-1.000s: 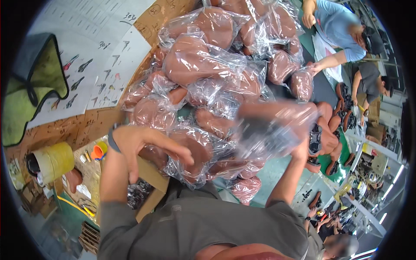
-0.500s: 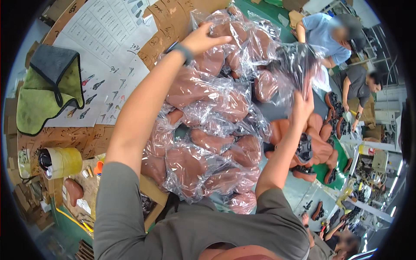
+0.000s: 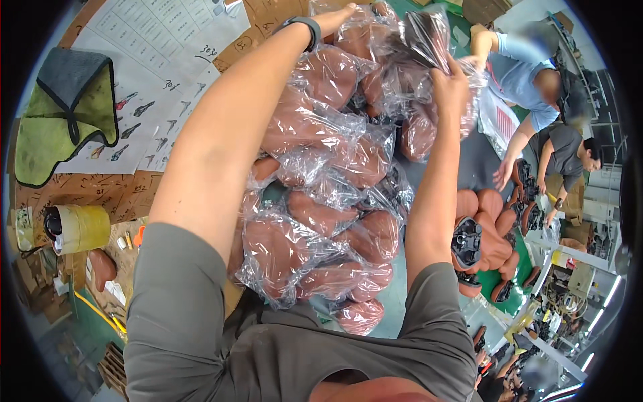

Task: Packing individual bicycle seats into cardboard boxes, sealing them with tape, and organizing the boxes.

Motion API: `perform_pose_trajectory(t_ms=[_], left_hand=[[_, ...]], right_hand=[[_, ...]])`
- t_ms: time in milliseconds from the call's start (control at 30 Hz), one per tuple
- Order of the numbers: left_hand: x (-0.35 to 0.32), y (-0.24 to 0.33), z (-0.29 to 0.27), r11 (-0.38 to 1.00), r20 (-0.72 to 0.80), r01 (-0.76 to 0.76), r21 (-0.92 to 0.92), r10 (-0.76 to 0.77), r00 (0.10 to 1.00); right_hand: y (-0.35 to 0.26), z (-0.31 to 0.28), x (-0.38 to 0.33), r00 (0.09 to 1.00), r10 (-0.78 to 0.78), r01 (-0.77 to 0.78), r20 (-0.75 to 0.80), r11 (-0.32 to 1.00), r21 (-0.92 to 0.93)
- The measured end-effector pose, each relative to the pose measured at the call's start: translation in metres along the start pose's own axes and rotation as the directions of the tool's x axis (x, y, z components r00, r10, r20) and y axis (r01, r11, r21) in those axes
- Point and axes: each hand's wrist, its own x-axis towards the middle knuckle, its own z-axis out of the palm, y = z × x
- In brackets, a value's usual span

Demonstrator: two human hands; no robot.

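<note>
A big pile of brown bike saddles in clear plastic bags point(image 3: 328, 147) lies in front of me. At its far edge my left hand point(image 3: 333, 21) reaches over the bags, its visible fingers stretched out and partly cut off by the picture's top. My right hand point(image 3: 450, 87) grips a bagged saddle point(image 3: 427, 41) with a dark underside, tilted up above the pile's far right. Bare brown saddles with black undersides point(image 3: 492, 241) are heaped to the right of my right forearm.
On the left are a printed sheet point(image 3: 157, 40), a grey-green cloth point(image 3: 67, 117) and a yellow container point(image 3: 84, 228). At the far right a co-worker in light blue point(image 3: 526, 74) extends an arm toward the saddles; another person in grey point(image 3: 566, 151) works behind.
My right hand has carried the bagged saddle farther away and to the left. My left hand has moved farther out over the pile. The co-worker in blue has lowered an arm toward the bare saddles.
</note>
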Motion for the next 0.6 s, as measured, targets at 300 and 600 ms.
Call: perform_pose_trajectory(t_ms=[300,600], left_hand=[[-0.343,-0.086,0.113,0.765,-0.320,-0.398,-0.507,0.262,0.911],[-0.616,-0.283,0.076,0.353,-0.100,0.039,-0.935,-0.368,0.924]], right_hand=[[-0.201,-0.018,-0.317,0.954,-0.132,0.159,-0.267,0.984,0.079],[-0.245,-0.090,-0.505,0.742,-0.300,0.083,0.600,0.929,0.362]])
